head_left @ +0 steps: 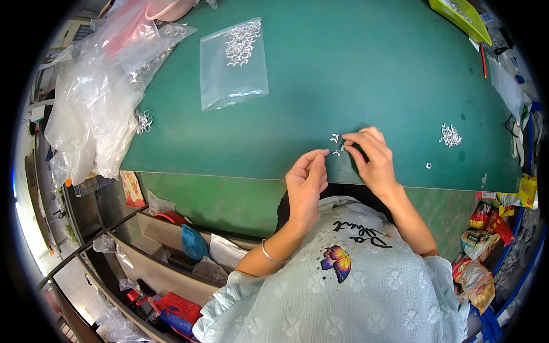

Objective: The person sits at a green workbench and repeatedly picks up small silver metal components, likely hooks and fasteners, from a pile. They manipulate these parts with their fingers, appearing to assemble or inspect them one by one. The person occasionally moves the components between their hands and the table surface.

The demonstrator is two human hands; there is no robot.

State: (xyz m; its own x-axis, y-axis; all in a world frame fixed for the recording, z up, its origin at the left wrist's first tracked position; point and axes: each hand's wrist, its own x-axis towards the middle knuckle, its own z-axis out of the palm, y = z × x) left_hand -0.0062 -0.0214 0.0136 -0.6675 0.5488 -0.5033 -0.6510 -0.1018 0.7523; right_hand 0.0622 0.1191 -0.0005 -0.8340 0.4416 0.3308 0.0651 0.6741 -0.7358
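My right hand (372,157) is over the near part of the green table, thumb and index finger brought together at a small silvery-white curved piece (343,147). My left hand (306,183) is at the table's near edge, fingers curled and the index finger pointing toward the right hand. Whatever its thumb and finger may hold is too small to make out. Between the hands lie a few similar curved pieces (335,138). To the right there is a loose pile of the same kind (450,135), with a single small piece (428,165) nearer to me.
A clear plastic bag (234,91) with many curved pieces lies toward the far left. Large clear bags (91,108) cover the left side, beside several ring-shaped pieces (143,122). A yellow-green tray (461,20) and a red pencil (484,62) are at the far right. An open drawer (171,268) sits below left.
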